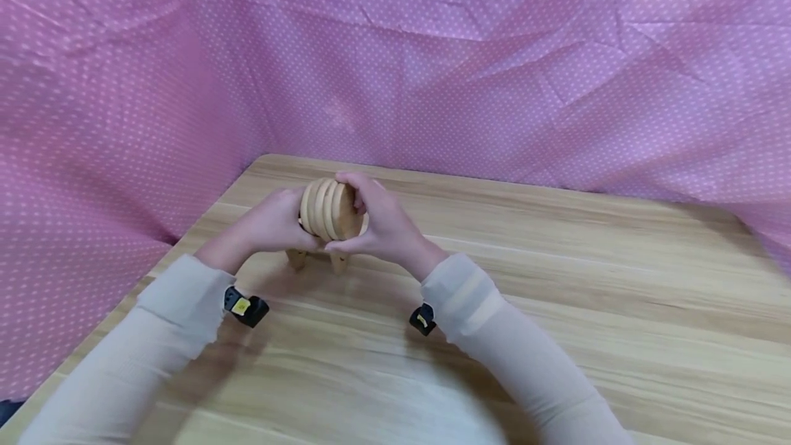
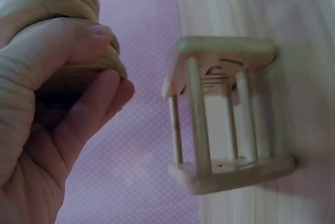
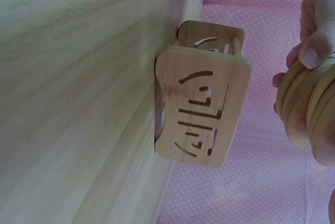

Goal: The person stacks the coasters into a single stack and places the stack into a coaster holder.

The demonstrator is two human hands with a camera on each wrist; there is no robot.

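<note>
Several round wooden coasters (image 1: 324,210) are held together as a stack, tipped on edge, between both hands. The left hand (image 1: 279,220) grips the stack's left side; in the left wrist view its thumb and fingers curl around the coasters (image 2: 42,5). On the other side, the right hand (image 1: 391,231) has its fingers and thumb curled round the stack's rim. Just under the coasters stands a wooden holder (image 1: 338,263), mostly hidden by the hands in the head view. Its side panel (image 3: 170,77) has cut-out slots, and round posts (image 2: 199,119) join its two panels.
The light wooden table (image 1: 556,259) stretches off to the right. A pink polka-dot cloth (image 1: 432,88) hangs behind it and along the left. Small black wrist cameras (image 1: 247,307) sit at both cuffs.
</note>
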